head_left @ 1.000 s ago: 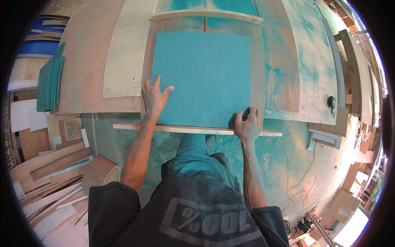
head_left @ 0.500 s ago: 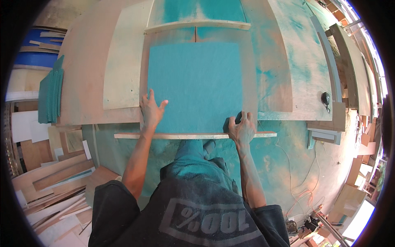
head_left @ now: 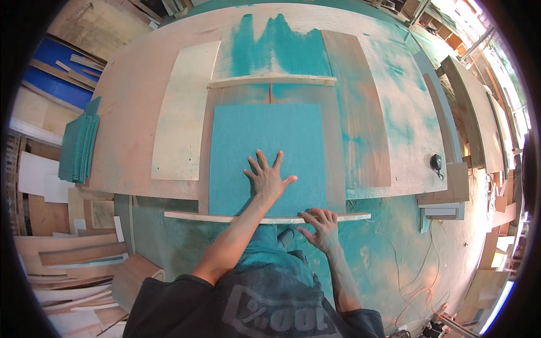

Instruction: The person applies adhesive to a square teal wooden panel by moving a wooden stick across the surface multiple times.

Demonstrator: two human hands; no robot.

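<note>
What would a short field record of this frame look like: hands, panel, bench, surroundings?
left hand: left hand flat, fingers spread, on the teal panel
right hand: right hand on the near wooden strip, at the panel's near edge
bench: plywood bench with teal paint stains
left of bench: stack of teal panels
right of bench: small black object

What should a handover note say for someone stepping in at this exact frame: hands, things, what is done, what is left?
Left hand: flat, fingers spread, pressing on the teal square panel; holds nothing.
Right hand: fingers resting on the near wooden strip at the panel's near right corner; no grasp.
Things: the panel lies flat on the brown board on the paint-stained workbench, between the near strip and a far wooden strip. A stack of teal panels sits at the bench's left edge.
Done: panel laid against the near strip.
Left: cannot tell whether it is fixed; check before letting go.
</note>
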